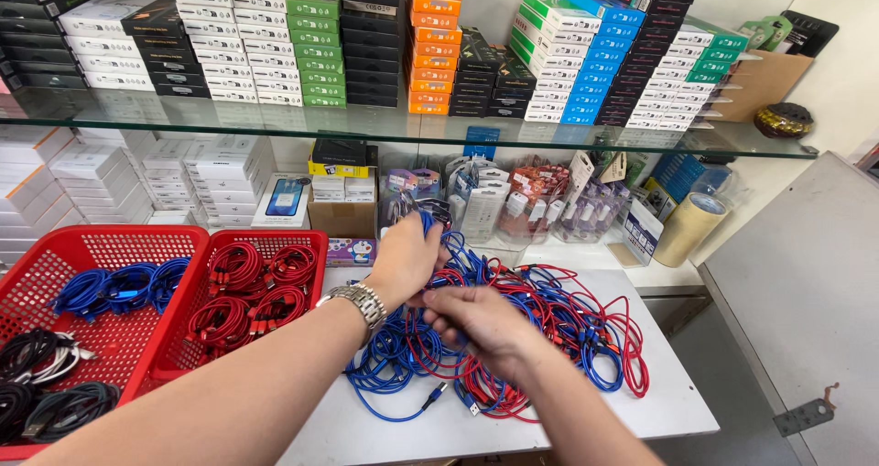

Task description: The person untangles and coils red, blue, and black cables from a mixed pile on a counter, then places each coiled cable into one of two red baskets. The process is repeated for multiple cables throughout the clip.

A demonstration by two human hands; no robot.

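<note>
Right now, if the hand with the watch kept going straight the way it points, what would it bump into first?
Probably the hanging cable packets at the back of the table. The left hand points up and away over the cable pile, holding a blue cable; depth is unclear.

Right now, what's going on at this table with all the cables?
A person stands at a white table with both hands in a tangled heap of red and blue cables. The left hand, with a metal wristwatch, lifts a blue cable; the right hand grips strands lower down. Beside it, two red baskets hold coiled cables sorted by colour.
</note>
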